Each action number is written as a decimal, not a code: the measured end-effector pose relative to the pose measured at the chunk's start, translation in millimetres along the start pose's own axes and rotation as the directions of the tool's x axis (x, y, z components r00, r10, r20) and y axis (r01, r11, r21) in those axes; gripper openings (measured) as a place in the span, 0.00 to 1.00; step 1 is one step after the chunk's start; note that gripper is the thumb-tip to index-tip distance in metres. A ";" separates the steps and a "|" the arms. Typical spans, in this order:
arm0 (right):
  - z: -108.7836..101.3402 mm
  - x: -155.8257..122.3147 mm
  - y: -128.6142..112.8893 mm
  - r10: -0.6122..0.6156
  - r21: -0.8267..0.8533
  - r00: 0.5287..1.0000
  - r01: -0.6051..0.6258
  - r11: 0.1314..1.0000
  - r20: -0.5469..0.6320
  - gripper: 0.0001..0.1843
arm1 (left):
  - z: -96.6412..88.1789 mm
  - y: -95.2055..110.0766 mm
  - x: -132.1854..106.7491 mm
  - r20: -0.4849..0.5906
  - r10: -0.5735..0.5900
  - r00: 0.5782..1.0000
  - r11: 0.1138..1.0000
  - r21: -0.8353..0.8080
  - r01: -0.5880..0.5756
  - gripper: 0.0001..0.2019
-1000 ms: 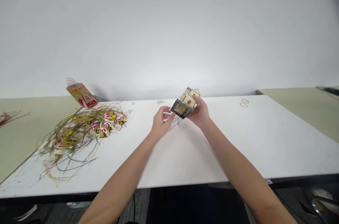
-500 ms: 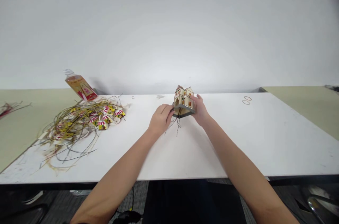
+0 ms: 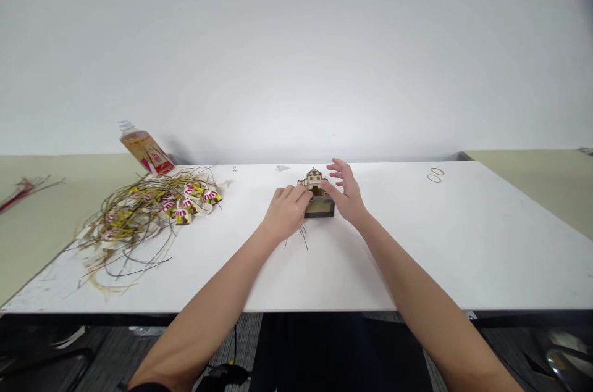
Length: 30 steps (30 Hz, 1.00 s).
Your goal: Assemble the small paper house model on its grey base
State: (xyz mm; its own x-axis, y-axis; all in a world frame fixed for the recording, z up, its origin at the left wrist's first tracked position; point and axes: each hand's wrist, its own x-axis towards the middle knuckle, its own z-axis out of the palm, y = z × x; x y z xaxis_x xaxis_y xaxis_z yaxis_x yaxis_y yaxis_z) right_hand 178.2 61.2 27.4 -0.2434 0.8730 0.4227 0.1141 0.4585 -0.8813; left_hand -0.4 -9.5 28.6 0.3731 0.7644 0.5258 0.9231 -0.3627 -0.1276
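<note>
A small cream model house [image 3: 315,193] with a dark grey base stands upright on the white table [image 3: 417,244]. My left hand [image 3: 286,213] rests against its left side, fingers curled onto the base. My right hand [image 3: 345,191] hovers just right of the house with fingers spread, holding nothing. Thin dark wires [image 3: 301,237] trail from under the house toward me.
A tangle of yellow-green wires with small red-and-white striped pieces [image 3: 148,210] lies at the table's left. A tilted plastic bottle [image 3: 146,148] with a red label stands behind it. Two small rings [image 3: 434,175] lie at the far right. Red strands [image 3: 23,188] lie on the left table.
The house was held tilted in the air by both hands; it came down and now stands on the table. My right hand has let go and opened.
</note>
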 end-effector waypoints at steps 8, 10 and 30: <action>2.5 -5.2 -6.4 0.016 0.073 1.000 -0.017 0.997 0.022 0.29 | 0.4 0.8 3.0 -0.089 -0.085 0.992 0.857 -0.514 0.028 0.16; 2.7 -5.2 -6.2 0.054 0.089 0.998 -0.055 0.994 0.019 0.29 | 2.4 -7.8 5.1 -0.116 -0.142 0.983 0.816 -0.576 0.050 0.14; 14.3 -12.9 4.0 -0.312 -0.338 0.927 0.368 0.866 0.210 0.11 | -19.9 -114.2 -31.9 0.045 -0.936 0.350 0.350 0.249 0.903 0.18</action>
State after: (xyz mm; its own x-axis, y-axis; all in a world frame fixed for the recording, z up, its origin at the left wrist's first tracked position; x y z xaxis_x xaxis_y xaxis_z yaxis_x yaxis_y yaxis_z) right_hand 168.0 49.4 15.4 -0.4637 0.6310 0.6220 0.3344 0.7747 -0.5366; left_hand -119.5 -3.0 43.2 -0.7288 0.6312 0.2652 0.6832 0.6960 0.2210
